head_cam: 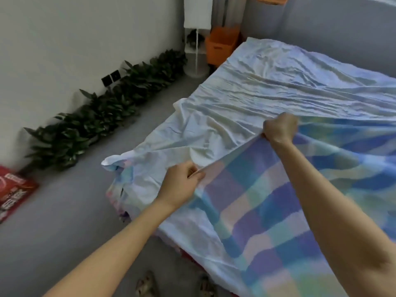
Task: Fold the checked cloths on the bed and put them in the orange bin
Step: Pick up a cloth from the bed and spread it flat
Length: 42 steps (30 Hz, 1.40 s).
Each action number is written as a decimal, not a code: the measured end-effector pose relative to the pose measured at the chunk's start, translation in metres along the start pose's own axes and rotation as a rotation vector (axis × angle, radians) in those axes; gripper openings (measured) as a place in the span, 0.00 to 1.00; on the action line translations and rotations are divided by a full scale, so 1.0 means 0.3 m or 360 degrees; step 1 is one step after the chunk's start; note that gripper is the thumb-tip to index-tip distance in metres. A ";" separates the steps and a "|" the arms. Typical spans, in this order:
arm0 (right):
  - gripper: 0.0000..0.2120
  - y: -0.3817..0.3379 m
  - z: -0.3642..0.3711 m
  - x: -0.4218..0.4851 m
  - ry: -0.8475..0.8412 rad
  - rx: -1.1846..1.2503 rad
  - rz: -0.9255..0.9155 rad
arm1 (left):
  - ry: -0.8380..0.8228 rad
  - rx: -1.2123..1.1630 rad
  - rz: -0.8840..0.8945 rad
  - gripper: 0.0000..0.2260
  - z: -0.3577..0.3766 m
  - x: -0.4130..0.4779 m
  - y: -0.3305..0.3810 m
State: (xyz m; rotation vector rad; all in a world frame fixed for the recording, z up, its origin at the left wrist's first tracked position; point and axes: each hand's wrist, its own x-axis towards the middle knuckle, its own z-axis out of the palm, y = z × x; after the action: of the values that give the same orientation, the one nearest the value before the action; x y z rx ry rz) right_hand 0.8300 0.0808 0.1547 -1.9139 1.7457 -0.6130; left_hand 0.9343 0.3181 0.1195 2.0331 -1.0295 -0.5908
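White wall (53, 39) on the left, grey floor (75, 211) below it. Row of dark green leafy plants (96, 116) runs along the wall base. Two black wall sockets (110, 77) sit just above the plants. White stand (196, 50) with a round base in the far corner. Red printed bag (12, 194) on the floor at the left edge. Grey panel (332, 28) across the top right. Light is soft and even.

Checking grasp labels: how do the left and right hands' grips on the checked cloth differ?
The left hand pinches the edge of the checked cloth between thumb and fingers; the right hand bunches it in a fist. The left hand is nearer the camera, the right hand farther off. Both hold the same taut edge.
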 end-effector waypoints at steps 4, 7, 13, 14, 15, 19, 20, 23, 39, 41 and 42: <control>0.07 -0.313 0.248 -0.065 -0.0190 0.0024 -0.0239 | 0.0247 0.0036 -0.0229 0.11 -0.275 0.038 -0.210; 0.08 -0.519 0.502 -0.127 -0.0318 0.0099 -0.0336 | 0.0376 0.0143 -0.0284 0.10 -0.443 0.063 -0.415; 0.12 -0.708 1.006 -0.260 -0.0501 0.0182 -0.0070 | 0.0318 -0.0036 -0.0568 0.11 -0.619 0.262 -0.882; 0.16 -0.699 1.081 -0.313 -0.0589 0.0214 0.0004 | 0.0232 -0.0109 -0.0624 0.13 -0.623 0.316 -0.962; 0.19 -0.659 1.125 -0.371 -0.0707 0.0220 0.0030 | 0.0132 -0.0188 -0.0674 0.13 -0.606 0.351 -1.006; 0.23 -0.564 1.213 -0.692 -0.1326 0.0057 -0.0010 | -0.0261 -0.0599 -0.0999 0.15 -0.538 0.483 -1.160; 0.22 -0.549 1.218 -0.744 -0.1419 0.0033 -0.0031 | -0.0335 -0.0753 -0.1090 0.15 -0.529 0.503 -1.173; 0.21 -0.508 1.300 -0.809 -0.1432 -0.0014 0.0017 | -0.0670 -0.1074 -0.1231 0.13 -0.519 0.545 -1.210; 0.04 -0.364 1.285 -0.621 -0.0549 0.0619 0.0543 | -0.0279 0.0147 -0.0987 0.18 -0.201 0.589 -1.455; 0.14 -0.348 1.267 -0.588 -0.0570 0.0671 0.0483 | -0.0277 0.0374 -0.0800 0.22 -0.134 0.606 -1.447; 0.18 -0.343 1.261 -0.573 -0.0578 0.0697 0.0472 | -0.0278 0.0489 -0.0739 0.23 -0.107 0.613 -1.444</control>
State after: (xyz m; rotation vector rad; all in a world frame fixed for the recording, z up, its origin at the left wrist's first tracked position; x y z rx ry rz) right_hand 1.1281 0.2774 -0.0814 -1.3382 1.4751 -0.4558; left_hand 1.2623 0.3449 -0.2185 2.5570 -0.7789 -0.9069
